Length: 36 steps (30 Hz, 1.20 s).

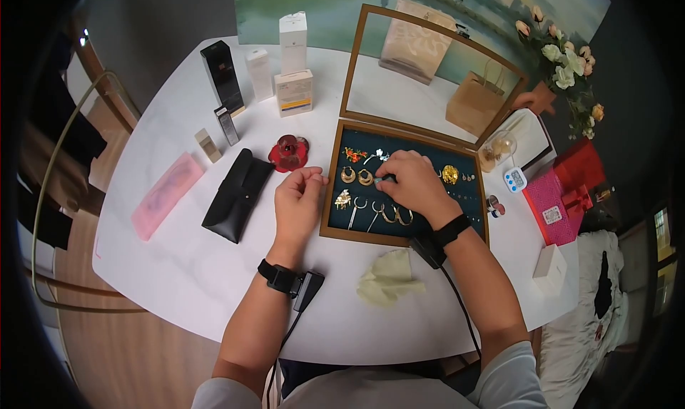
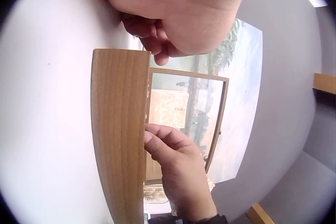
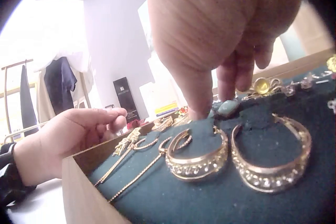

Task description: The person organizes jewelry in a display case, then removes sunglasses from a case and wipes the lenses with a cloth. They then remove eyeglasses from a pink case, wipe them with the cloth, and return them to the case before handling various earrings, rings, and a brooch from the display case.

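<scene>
A wooden jewellery box [image 1: 331, 225] with a dark green lining lies under my right hand [image 1: 417, 188], its glass lid raised. In the right wrist view, the thumb and fingers of my right hand [image 3: 226, 35] pinch a small green stone piece [image 3: 227, 108] low over the lining. Two gold hoop earrings [image 3: 270, 182] with clear stones lie closest to that camera. My left hand [image 1: 298, 208] rests beside the box's left edge, fingers loosely curled, thumb against the index finger, with nothing visible in it. The left wrist view shows my left hand [image 2: 178, 14] above the box's wooden side [image 2: 119, 129].
A black pouch [image 1: 237, 195], red flower [image 1: 289, 153] and pink case [image 1: 167, 195] lie left of the box. Several cartons [image 1: 293, 42] stand at the back left. A green cloth [image 1: 389, 277] lies in front; a timer [image 1: 514, 180] and pink box [image 1: 551, 208] are right.
</scene>
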{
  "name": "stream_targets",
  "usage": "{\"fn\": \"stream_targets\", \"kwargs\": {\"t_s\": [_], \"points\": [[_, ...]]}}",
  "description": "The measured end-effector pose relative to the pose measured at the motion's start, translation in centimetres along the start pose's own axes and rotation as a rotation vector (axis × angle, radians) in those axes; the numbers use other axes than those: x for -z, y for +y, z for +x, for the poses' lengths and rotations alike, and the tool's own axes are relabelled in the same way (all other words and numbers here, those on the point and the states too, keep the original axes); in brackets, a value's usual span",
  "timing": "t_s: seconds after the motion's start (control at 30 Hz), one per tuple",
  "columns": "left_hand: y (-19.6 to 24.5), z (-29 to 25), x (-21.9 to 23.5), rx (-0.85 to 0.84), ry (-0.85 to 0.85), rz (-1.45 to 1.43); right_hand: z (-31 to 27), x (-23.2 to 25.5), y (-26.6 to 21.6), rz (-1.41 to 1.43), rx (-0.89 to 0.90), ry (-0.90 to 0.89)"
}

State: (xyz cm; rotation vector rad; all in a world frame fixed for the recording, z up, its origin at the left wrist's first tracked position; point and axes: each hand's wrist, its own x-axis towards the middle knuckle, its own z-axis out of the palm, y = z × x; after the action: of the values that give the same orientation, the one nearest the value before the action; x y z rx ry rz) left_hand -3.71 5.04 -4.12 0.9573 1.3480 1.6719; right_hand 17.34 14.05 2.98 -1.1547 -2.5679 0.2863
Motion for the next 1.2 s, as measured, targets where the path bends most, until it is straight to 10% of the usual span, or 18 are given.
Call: {"fn": "stream_targets", "kwargs": {"t_s": [1.2], "points": [[-0.2, 0.0, -0.2, -0.021, 0.017, -0.042, 1.5, -0.9, -1.4, -0.013, 0.019, -0.055]]}}
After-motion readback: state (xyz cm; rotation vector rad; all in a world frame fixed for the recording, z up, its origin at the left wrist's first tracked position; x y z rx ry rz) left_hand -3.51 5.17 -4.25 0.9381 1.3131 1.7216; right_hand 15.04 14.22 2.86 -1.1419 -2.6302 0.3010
